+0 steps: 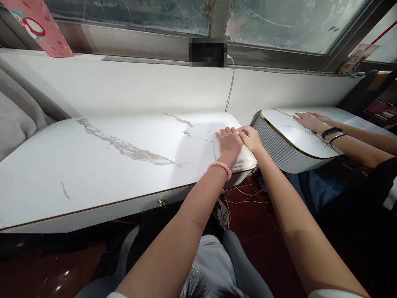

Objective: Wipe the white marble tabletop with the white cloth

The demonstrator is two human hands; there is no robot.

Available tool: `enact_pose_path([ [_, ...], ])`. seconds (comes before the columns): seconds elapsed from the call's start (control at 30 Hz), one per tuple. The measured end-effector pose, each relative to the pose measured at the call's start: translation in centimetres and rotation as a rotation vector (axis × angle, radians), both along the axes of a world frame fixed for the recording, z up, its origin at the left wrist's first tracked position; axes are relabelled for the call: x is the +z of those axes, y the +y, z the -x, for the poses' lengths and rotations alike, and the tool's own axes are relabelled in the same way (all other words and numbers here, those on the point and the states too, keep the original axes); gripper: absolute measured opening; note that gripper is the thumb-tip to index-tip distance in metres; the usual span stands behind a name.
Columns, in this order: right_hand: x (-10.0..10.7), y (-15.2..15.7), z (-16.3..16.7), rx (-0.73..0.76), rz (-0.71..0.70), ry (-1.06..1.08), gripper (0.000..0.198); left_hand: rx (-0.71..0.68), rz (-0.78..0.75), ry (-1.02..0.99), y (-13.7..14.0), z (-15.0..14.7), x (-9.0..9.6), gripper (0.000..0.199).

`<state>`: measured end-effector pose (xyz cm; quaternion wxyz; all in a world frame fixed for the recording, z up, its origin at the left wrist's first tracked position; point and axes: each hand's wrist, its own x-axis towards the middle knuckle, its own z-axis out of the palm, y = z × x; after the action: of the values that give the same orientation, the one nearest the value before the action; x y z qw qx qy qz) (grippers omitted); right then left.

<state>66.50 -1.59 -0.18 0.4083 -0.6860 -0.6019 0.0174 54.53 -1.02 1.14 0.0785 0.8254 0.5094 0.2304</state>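
Fingers [233,130] of the left hand [230,141] sit bent, knuckles up, pressing down on a folded white cloth [247,158]; can't tell whether they pinch a layer of it. Right hand [250,138] is just beside it, fingers curled at the cloth's far R side, tips near the left hand's; grip or mere press, can't tell either.

Cloth lies under the left palm at the R end of a long white tabletop w/ grey marble veining [149,136], right up to the front R edge. So v. little top remains on that side; past it comes a gap w/ dark red tiled floor [248,215] below. To the L, a broad stretch of veined surface runs to bunched pale grey fabric [18,107]. Behind: plain white wall [149,87], a bit back from both hands, w/ a thin white cable [231,85] hanging down it.

Across the gap, a 2nd white tabletop w/ gold trim and ribbed side [291,134] (another person's hand [310,121] rests there, black wristband [331,132] on). Front edge of the near top: small brass-coloured knob [160,202], approx below mid-length.
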Motion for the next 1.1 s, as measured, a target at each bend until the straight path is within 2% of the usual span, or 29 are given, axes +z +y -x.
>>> enact_pose_path([
  [0.17, 0.2, 1.0, -0.5, -0.017, 0.018, 0.059, 0.025, 0.006, 0.014, 0.013, 0.7, -0.4, 0.1, 0.026],
  [0.33, 0.2, 3.1, -1.6, -0.032, 0.013, 0.103, 0.023, 0.003, 0.009, 0.007, 2.5, -1.4, 0.1, 0.025],
  [0.87, -0.2, 14.8, -3.3, -0.093, 0.023, 0.017, 0.020, 0.006, -0.022, -0.001, 14.0, -3.5, -0.3, 0.027],
  [1.1, 0.0, 18.3, -2.4, -0.100, 0.051, -0.011, 0.018, 0.028, -0.036, -0.015, 17.5, -3.0, -0.7, 0.028],
])
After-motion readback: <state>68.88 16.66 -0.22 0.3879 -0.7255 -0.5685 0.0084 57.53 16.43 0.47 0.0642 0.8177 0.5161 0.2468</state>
